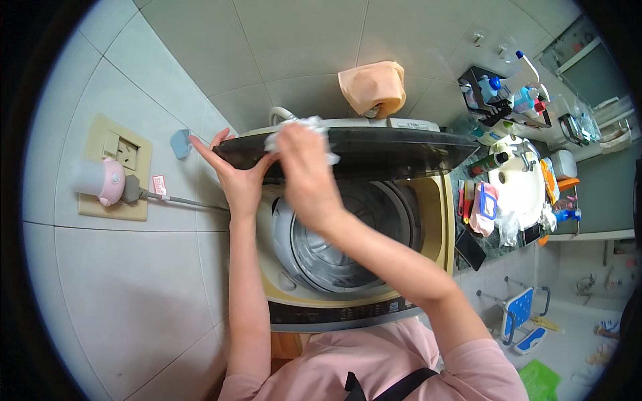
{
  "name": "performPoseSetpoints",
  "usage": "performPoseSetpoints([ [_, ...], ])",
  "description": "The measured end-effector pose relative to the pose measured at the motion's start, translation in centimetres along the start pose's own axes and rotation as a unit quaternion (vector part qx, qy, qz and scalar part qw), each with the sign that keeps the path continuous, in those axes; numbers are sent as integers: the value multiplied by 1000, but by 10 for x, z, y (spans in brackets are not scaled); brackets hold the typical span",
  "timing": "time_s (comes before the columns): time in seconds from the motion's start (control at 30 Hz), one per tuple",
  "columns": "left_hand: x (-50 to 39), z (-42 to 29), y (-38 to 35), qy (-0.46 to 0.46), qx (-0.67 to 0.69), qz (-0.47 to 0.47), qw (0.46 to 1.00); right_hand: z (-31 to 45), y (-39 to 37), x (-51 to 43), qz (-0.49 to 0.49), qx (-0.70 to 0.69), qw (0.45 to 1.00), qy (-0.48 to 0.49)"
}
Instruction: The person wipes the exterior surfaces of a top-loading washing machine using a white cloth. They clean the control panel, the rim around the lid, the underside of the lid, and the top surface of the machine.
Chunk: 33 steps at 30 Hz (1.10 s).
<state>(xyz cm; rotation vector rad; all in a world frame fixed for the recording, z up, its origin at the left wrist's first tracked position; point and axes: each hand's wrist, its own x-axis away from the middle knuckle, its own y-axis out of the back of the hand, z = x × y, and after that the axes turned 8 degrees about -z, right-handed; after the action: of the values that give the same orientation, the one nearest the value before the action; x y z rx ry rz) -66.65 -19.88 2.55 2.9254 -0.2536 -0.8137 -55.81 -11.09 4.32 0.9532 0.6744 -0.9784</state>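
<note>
A top-loading washing machine (446, 225) stands before me with its dark lid (391, 153) raised. My left hand (238, 175) grips the lid's left end, thumb and fingers spread around its edge. Pressed to the lid just right of it, my right hand (306, 175) holds a white cloth or wipe (316, 125); this hand is blurred. Below both hands the metal drum (361, 225) shows inside the open machine. The control panel (341, 313) runs along the edge nearest my body.
A wall socket (143, 165) with a plugged-in cable and pink device (113, 181) is at the left. A peach cover (373, 87) hangs behind the lid. At the right are a cluttered washbasin (516, 190), a phone (470, 249) on the counter, a shelf of bottles and a blue shower chair (517, 312).
</note>
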Motion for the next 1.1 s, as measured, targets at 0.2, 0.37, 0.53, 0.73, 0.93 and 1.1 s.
performPoseSetpoints([
  [0.2,7,41,26,52,40,44,997,52,-75,-15,71,65,990,100],
  [0.37,1,44,11,56,108,55,991,16,-45,-12,81,-18,986,145],
  [0.53,-2,27,13,86,85,50,991,-57,78,-6,95,80,985,121],
  [0.73,0,26,12,65,92,39,993,-87,140,6,20,240,970,22],
  [0.93,-1,31,9,90,25,55,994,5,-19,-4,58,18,995,73],
  [1.1,15,65,16,-203,-201,25,958,46,-86,-13,110,106,981,116],
])
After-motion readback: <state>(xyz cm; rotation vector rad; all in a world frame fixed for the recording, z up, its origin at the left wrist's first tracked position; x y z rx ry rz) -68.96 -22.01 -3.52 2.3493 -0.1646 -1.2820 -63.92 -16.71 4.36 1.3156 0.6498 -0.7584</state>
